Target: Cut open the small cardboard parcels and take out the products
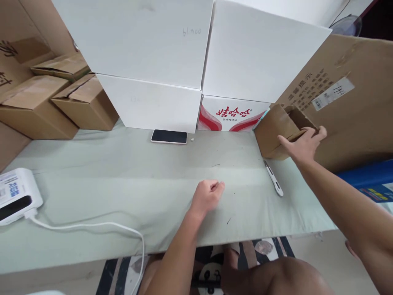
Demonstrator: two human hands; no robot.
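Note:
At the right end of the table, my right hand (303, 145) grips the near top edge of a small brown cardboard box (272, 131). Thumb and fingers are spread across that edge. The box stands upright with its top open, and what is inside is hidden. My left hand (208, 196) is curled into a loose fist over the middle of the table, with nothing showing in it. A white utility knife (273, 178) lies just in front of the box.
White boxes (150, 102) are stacked along the back, one with red lettering (233, 114). A phone (169, 137) lies before them. Brown cartons (89, 100) stand at left, near a white device (18, 194) with a cable (92, 224). Large cardboard (346, 119) stands at right.

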